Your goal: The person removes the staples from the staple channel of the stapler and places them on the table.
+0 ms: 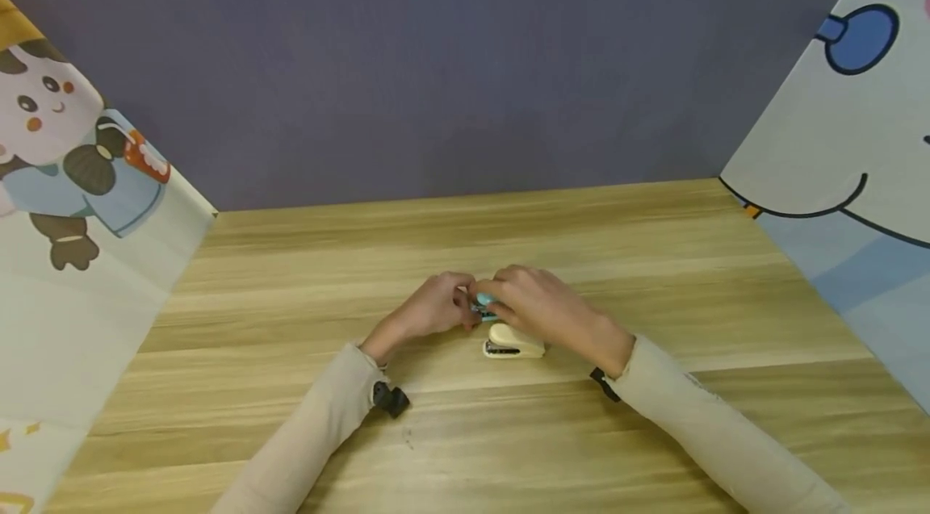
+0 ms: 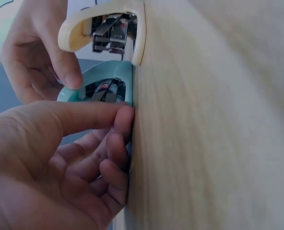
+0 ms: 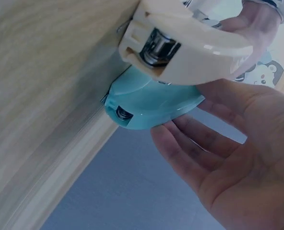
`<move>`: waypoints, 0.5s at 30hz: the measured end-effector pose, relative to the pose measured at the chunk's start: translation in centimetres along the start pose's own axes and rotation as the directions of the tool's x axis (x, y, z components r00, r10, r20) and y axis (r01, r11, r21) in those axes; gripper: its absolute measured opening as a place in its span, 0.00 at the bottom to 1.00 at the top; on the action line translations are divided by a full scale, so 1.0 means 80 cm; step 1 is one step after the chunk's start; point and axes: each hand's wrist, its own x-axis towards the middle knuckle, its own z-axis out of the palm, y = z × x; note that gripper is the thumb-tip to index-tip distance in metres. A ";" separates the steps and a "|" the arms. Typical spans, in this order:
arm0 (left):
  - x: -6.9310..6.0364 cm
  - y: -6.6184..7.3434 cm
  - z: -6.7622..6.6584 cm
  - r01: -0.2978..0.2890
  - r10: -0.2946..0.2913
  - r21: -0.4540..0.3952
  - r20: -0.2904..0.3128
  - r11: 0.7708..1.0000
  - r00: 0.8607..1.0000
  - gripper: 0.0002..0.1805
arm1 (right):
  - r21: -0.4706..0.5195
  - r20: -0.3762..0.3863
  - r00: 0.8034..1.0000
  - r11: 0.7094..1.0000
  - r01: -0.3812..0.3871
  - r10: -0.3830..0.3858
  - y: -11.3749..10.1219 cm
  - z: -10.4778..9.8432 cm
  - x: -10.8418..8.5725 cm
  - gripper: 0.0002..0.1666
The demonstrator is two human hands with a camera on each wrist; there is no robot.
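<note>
A teal mini stapler [image 3: 151, 103] stands on the wooden table, its metal inside showing in the left wrist view. My right hand [image 1: 541, 304] holds its upper arm from above, thumb on one side and fingers on the other. At the stapler's left end, my left hand [image 1: 436, 306] pinches low near the base with thumb and forefinger, the other fingers curled. Those fingertips cover part of the base; whether a small thing lies between them is hidden. Beside it, nearer to me, sits a cream mini stapler [image 1: 514, 341], touched by neither hand.
The wood-grain table [image 1: 450, 449] reaches back to a dark grey panel [image 1: 465, 78]. Side panels with cartoon prints stand left [image 1: 87, 320] and right [image 1: 821, 151]. Both wrists carry small black devices [image 1: 391, 399].
</note>
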 end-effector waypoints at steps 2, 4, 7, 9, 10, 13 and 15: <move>-0.002 -0.001 -0.001 -0.009 0.010 0.021 -0.023 1.000 1.000 0.07 | 0.018 0.002 1.000 1.000 -0.007 0.007 0.001 -0.001 0.000 0.18; -0.004 -0.002 -0.002 -0.012 0.014 0.050 -0.047 0.999 0.999 0.08 | 0.029 0.010 1.000 1.000 -0.009 0.009 0.000 -0.001 0.001 0.18; -0.008 -0.005 -0.003 -0.017 0.023 0.071 -0.079 0.997 0.997 0.08 | 0.041 0.015 1.000 0.999 -0.005 0.005 0.000 -0.001 0.002 0.18; -0.009 -0.006 -0.002 -0.021 0.026 0.059 -0.087 0.998 0.996 0.07 | 0.041 0.008 1.000 0.999 -0.002 0.002 0.000 -0.001 0.002 0.17; -0.009 -0.006 -0.002 -0.025 0.030 0.053 -0.091 0.998 0.995 0.07 | 0.037 0.002 1.000 0.999 -0.001 0.000 0.000 0.000 0.002 0.17; -0.008 -0.006 0.000 -0.038 0.043 0.051 -0.105 0.998 0.994 0.07 | 0.018 -0.007 1.000 1.000 0.002 -0.002 0.000 0.001 0.002 0.15; -0.007 -0.006 0.002 -0.052 0.058 0.057 -0.109 0.997 0.992 0.07 | -0.002 -0.004 1.000 1.000 0.005 -0.005 0.000 0.002 0.000 0.15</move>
